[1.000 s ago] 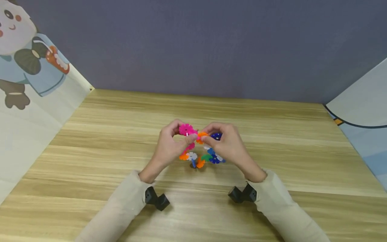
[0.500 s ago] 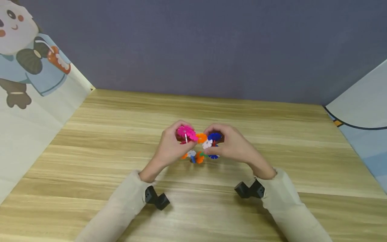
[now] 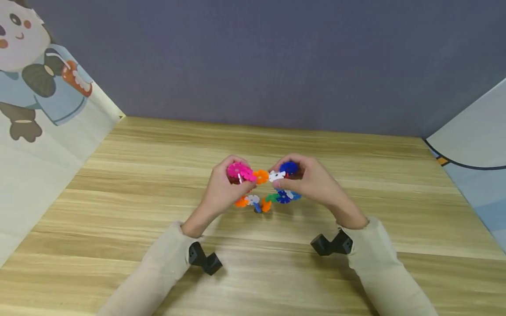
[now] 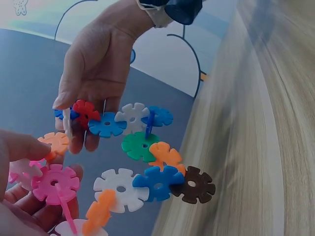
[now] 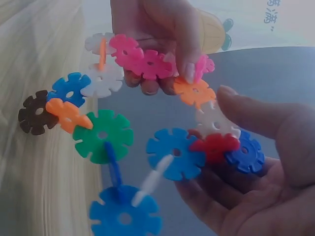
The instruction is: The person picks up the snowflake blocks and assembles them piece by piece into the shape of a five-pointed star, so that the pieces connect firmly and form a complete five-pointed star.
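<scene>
Between the two hands hangs a loop of interlocking plastic snowflake discs in several colours. My left hand (image 3: 225, 186) grips its pink discs (image 3: 237, 169), thumb in front and fingers behind. My right hand (image 3: 316, 184) pinches a white disc (image 3: 276, 176) between thumb and fingers, with a dark blue disc (image 3: 288, 167) and a red disc (image 5: 216, 147) beside it. An orange disc (image 3: 261, 177) bridges the hands; its edge meets the white disc in the right wrist view. Lower down hang a green disc (image 5: 103, 135) and a brown disc (image 4: 193, 184). Fingers partly hide the pink discs.
The wood-grain table (image 3: 253, 263) lies below the hands. A dark grey panel (image 3: 269, 66) rises behind it, and printed side panels (image 3: 47, 166) stand left and right. Each wrist wears a black camera (image 3: 205, 261).
My right hand has shifted from the orange disc to the white disc, then moved slightly right and away. The loop looks wider now. My left hand has stayed nearly in place.
</scene>
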Available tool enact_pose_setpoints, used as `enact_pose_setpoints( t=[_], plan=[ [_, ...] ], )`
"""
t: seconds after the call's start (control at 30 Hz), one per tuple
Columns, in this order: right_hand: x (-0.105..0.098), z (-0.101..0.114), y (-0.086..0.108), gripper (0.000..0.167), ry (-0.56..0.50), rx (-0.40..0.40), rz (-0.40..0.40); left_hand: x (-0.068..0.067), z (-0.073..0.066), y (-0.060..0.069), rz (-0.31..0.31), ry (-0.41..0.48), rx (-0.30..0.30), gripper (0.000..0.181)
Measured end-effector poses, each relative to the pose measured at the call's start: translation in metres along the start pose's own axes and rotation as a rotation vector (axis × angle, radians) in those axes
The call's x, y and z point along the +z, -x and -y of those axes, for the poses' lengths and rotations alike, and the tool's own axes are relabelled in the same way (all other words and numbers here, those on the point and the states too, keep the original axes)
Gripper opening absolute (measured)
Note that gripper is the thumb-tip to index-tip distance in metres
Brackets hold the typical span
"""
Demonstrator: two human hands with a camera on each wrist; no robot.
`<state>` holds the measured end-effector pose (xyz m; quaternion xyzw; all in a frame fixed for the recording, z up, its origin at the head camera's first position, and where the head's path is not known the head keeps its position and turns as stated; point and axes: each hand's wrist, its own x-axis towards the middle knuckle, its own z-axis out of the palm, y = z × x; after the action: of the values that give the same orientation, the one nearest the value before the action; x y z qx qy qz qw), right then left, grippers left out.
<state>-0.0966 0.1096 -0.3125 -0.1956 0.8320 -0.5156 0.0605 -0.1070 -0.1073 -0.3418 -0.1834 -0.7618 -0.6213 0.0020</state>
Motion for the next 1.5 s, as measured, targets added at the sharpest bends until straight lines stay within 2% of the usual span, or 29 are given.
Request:
enact_pose_setpoints(
  t=[0.33,0.47,0.73,1.13,1.33,1.5],
  plan=[
    [0.006,0.004,0.004,0.025,-0.097,-0.006,-0.075,-0.001,-0.004,0.005,0.019,0.089,-0.043,0.028],
    [0.009,0.007,0.005,0.025,-0.122,-0.003,-0.088,-0.001,-0.007,0.007,0.005,0.114,-0.063,0.029],
    [0.010,0.008,0.006,0.026,-0.155,0.029,-0.122,0.000,-0.008,0.008,0.004,0.096,-0.066,0.029],
    [0.012,0.007,0.005,0.023,-0.131,0.029,-0.081,0.002,-0.008,0.009,0.030,0.092,-0.055,0.028],
    [0.012,0.006,0.005,0.023,-0.122,0.088,-0.054,0.004,-0.010,0.010,0.027,0.105,-0.071,0.028],
    [0.015,0.006,0.005,0.024,-0.110,0.162,-0.045,0.004,-0.010,0.011,0.042,0.117,-0.121,0.027]
  ],
)
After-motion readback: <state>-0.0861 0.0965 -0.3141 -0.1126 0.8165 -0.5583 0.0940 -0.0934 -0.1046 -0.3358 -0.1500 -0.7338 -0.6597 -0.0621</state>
